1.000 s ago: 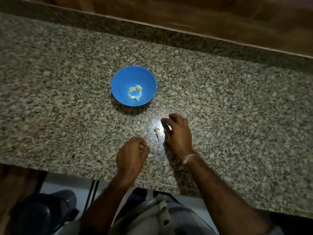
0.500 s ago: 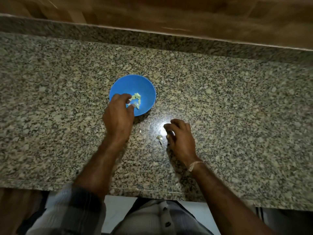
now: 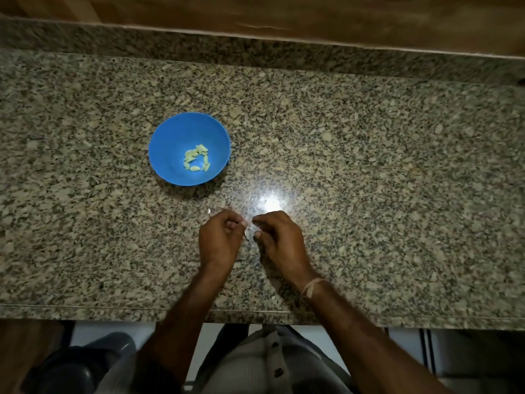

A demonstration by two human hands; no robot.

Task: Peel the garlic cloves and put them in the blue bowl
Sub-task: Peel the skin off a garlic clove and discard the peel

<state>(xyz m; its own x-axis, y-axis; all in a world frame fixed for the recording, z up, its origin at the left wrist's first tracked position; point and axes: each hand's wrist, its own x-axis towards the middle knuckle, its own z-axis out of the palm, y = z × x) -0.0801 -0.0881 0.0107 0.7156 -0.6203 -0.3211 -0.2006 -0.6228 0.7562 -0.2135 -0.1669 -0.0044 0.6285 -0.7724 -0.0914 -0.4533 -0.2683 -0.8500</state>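
The left hand [image 3: 220, 240], pinching a thin scrap [image 3: 246, 238], and the curled right hand [image 3: 279, 240], its hold impossible to tell, are hovering almost touching near the blue bowl [image 3: 170, 137] of peeled cloves [image 3: 197, 161], likely risking dropping the scrap unseen onto the speckled counter [image 3: 369, 166].

Speckled granite counter [image 3: 369, 166], wooden ledge [image 3: 284, 12]

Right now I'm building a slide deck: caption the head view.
Left hand pinches a garlic scrap beside the right hand; peeled cloves sit in the blue bowl.
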